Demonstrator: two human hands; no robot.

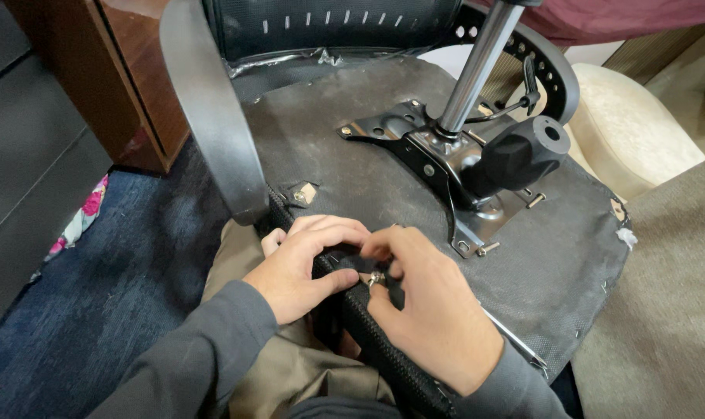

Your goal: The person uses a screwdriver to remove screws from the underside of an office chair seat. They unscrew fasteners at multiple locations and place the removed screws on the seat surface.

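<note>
Office chair seat [345, 159] upturned, underside facing up, resting across lap; grey fabric base dusty, torn at far right corner.

Left hand [302, 268] at near edge of seat, fingers curled together over the black mesh edge [368, 330], thumb pressed toward a small black bracket [351, 262]; whether actually clamped on bracket, cannot tell.

Right hand [430, 310] just beside left, touching it at fingertips; thumb and forefinger pinched shut on small silver screw [376, 278] at the bracket; remaining fingers folded under, partly hidden.

Black metal mechanism plate [434, 167] bolted at centre of underside, well apart from both hands; chrome gas cylinder [477, 66] rising tilted from it toward top of view; black round knob [519, 155] jutting right of plate; loose-looking screws [488, 248] at plate's near corner.

Curved grey armrest [213, 109] arching along left side of seat, lower end just beyond left hand; small exposed mounting hole [303, 193] beside it.

Black backrest [329, 23] with slotted holes at top; wooden cabinet [127, 77] far left; dark blue carpet [96, 295] below; floral cloth [81, 217] at carpet edge; cream cushion [632, 132] at right; grey sleeves on both arms, khaki trousers beneath seat.
</note>
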